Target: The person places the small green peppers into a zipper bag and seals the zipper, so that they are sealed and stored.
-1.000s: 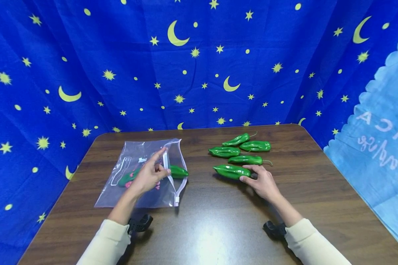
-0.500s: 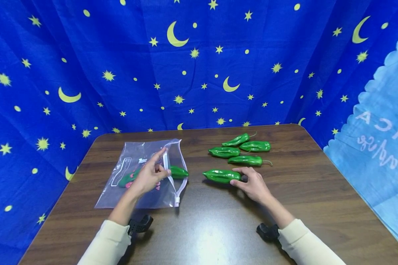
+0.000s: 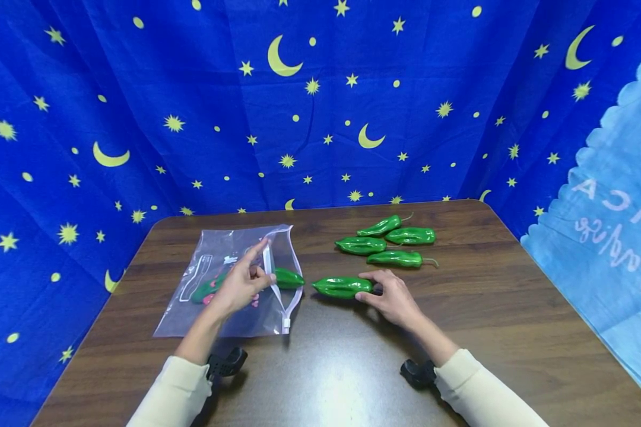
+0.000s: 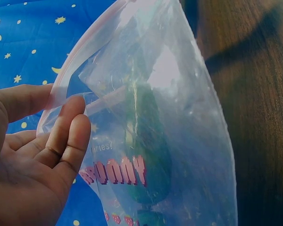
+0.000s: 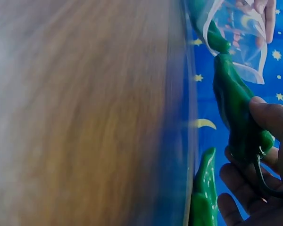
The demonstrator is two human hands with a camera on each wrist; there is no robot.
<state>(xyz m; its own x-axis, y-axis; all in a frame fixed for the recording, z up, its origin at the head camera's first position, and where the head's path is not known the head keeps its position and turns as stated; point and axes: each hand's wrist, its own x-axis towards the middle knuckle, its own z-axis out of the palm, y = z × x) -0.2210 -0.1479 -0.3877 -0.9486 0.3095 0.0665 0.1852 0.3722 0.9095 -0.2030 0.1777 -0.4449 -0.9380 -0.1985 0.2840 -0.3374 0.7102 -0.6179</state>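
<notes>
A clear zip bag (image 3: 178, 317) with pink and white print lies on the left of the table, its mouth facing right and parted. Inside it is a green pepper (image 3: 288, 279), whose tip shows at the mouth. My left hand (image 3: 240, 284) pinches the bag's upper layer by the zip strip, lifting it. My right hand (image 3: 392, 296) grips another green pepper (image 5: 236, 108) by its stem end between thumb and fingers. That pepper's tip points left, close to the bag's mouth and the bagged pepper's tip.
Several more green peppers (image 3: 395, 258) lie in a loose group behind my right hand. The brown wooden table (image 3: 491, 308) is bounded at the back by a blue cloth (image 3: 331, 107) with moons and stars. A light blue cloth (image 3: 614, 237) hangs at the right.
My right hand has carried its pepper left from near the pepper group toward the bag's mouth. My left hand and the bag have stayed nearly still.
</notes>
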